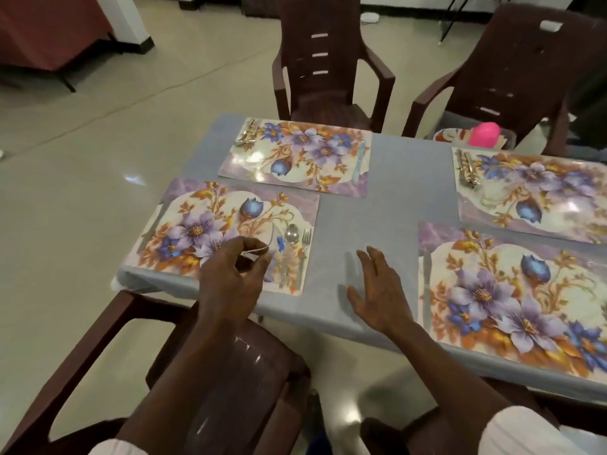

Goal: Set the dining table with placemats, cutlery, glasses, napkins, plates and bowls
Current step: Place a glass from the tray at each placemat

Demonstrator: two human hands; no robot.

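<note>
Pinching a slim piece of cutlery (256, 251) between thumb and fingertips of the left hand (230, 277), low over the near-left placemat (184, 205), just beside the spoon (291, 233) and fork (306, 239) lying there. Holding the right hand (377, 290) flat, fingers spread and empty, over the bare tablecloth (394, 178) between mats. Roughly partway, by the look of it: four placemats down, cutlery on most, only a knife (427, 284) on the near-right placemat (492, 290). No glasses, napkins, plates or bowls at any place yet.
</note>
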